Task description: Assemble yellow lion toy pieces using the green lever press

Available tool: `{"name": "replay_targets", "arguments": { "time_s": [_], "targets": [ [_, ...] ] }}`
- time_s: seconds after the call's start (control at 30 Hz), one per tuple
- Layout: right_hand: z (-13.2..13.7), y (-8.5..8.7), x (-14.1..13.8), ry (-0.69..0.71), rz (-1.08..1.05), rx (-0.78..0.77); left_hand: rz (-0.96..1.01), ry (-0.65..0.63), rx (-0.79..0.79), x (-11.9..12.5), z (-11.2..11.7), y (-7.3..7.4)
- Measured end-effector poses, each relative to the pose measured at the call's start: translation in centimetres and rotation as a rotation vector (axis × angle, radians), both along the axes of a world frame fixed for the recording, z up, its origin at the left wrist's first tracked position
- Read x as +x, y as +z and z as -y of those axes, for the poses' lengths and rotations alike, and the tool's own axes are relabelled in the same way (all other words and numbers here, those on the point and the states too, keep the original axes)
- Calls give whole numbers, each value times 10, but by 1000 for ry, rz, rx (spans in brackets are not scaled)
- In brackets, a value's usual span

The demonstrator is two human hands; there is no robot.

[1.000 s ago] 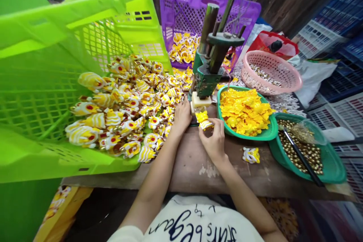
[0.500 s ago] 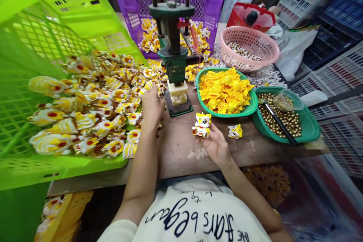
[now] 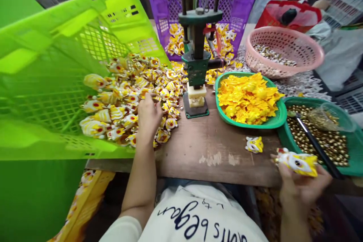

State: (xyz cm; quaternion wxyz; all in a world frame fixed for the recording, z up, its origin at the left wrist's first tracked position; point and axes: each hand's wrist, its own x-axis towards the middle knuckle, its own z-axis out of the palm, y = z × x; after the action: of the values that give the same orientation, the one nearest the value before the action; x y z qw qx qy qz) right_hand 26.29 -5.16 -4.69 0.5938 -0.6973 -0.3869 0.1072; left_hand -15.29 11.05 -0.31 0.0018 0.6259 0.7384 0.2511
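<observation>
In the lower right of the frame, the right hand (image 3: 304, 185) pinches a yellow-and-white lion figurine (image 3: 300, 163) between its thumb and fingers. Left of the centre, the left hand (image 3: 149, 115), with bent fingers, is at the pile of similar figurines (image 3: 113, 115) by the lime-green crate (image 3: 36, 121); I cannot tell if it grips one. A lion-head piece (image 3: 254, 144) lies on the table (image 3: 193, 147), right of centre.

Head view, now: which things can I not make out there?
In the head view:
Left hand: its own back hides what it grips, if anything.
Figurine: the right hand covers part of it.
Green bead tray: picture's right edge cuts its end.
Press: picture's top edge cuts its upper end.
</observation>
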Motion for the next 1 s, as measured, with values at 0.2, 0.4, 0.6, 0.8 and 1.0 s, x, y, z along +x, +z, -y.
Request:
{"name": "replay_targets", "arguments": {
  "time_s": [0.2, 0.4, 0.6, 0.8, 1.0],
  "targets": [
    [-16, -38, 17, -105, 140, -130, -210, -219, -170, 31, -34, -10],
    [-18, -55, 24, -14, 358, -282, -405, -231, -293, 48, -45, -7],
    [-17, -49, 17, 44, 275, -224, -426, -243, -297, 45, -42, -4],
    [-7, -44, 16, -63, 416, -105, -284, -267, -291, 41, -47, -4],
    [0, -8, -21, -102, 498, 134, 206, -83, -118, 27, -44, 7]
  ]
}}
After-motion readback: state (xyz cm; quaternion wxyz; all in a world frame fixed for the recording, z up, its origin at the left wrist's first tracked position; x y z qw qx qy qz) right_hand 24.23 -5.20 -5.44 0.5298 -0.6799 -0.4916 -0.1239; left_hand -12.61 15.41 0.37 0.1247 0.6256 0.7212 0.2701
